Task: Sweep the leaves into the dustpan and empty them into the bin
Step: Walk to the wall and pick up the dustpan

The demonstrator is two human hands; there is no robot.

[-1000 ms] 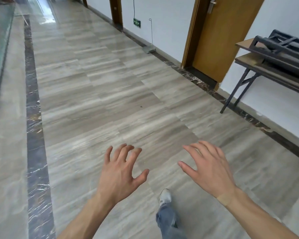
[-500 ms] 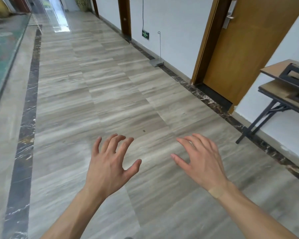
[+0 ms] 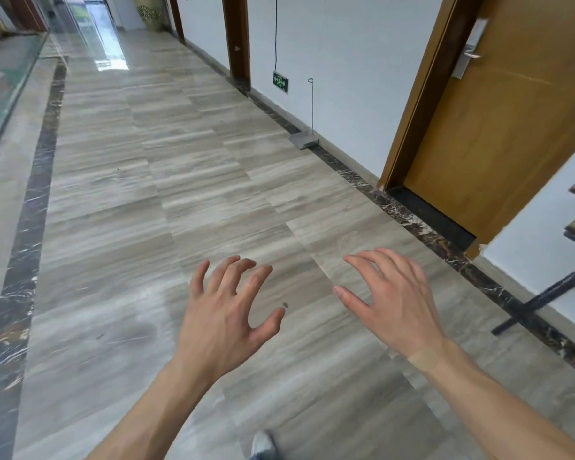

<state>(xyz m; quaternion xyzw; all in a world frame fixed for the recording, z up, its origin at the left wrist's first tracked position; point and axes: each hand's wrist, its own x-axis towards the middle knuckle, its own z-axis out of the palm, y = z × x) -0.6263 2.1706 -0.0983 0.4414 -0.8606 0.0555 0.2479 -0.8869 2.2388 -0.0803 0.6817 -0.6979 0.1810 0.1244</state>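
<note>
Grey striped stone floor (image 3: 213, 180) fills the corridor; a grey long-handled dustpan (image 3: 303, 139) stands at its right edge. Left hand (image 3: 224, 313) and right hand (image 3: 394, 302) hover empty, fingers spread.

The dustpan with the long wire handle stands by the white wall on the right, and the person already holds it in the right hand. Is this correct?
Not quite. The dustpan does stand by the white wall on the right, but the right hand is empty, its fingers spread above the floor. The left hand is empty too. The head view shows this.
</note>
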